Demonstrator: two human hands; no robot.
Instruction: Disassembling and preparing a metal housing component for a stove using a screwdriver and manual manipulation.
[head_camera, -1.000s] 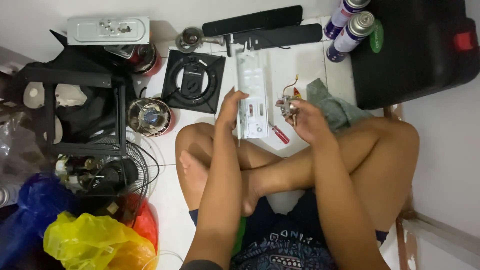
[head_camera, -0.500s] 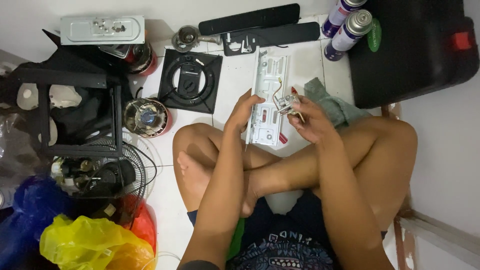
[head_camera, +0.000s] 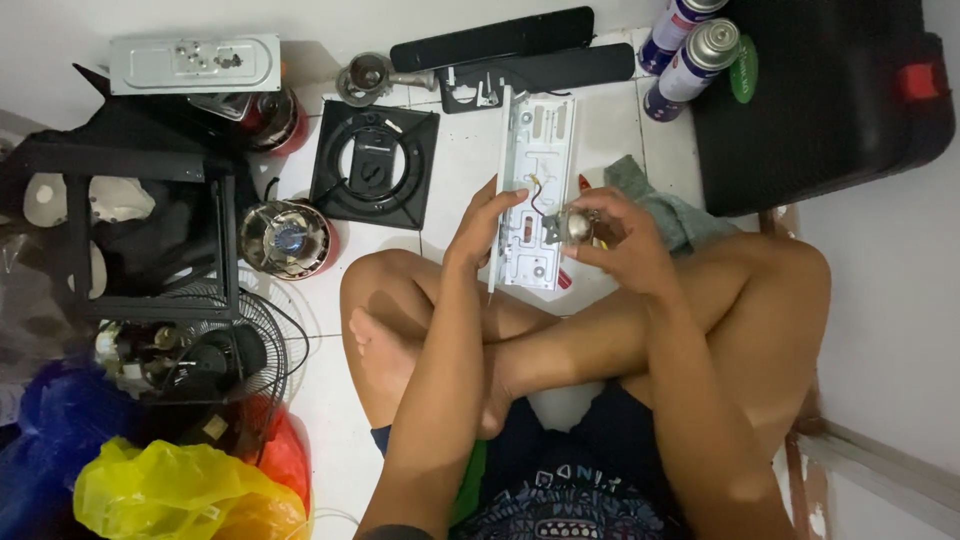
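I sit cross-legged on a white tiled floor. My left hand grips the left edge of a long white metal panel that lies lengthwise away from me, its near end over my knees. My right hand is closed on a small round metal part with a thin wire running to the panel. A red-handled tool peeks out beside the panel's right edge.
A grey rag lies right of the panel. Two spray cans and a black case are at the far right. A square black burner frame, a round burner, a fan grille and coloured plastic bags are at the left.
The panel has shifted up and right and now lies straighter. My right hand has moved right and a little lower with the small part; my left hand stays on the panel's left edge.
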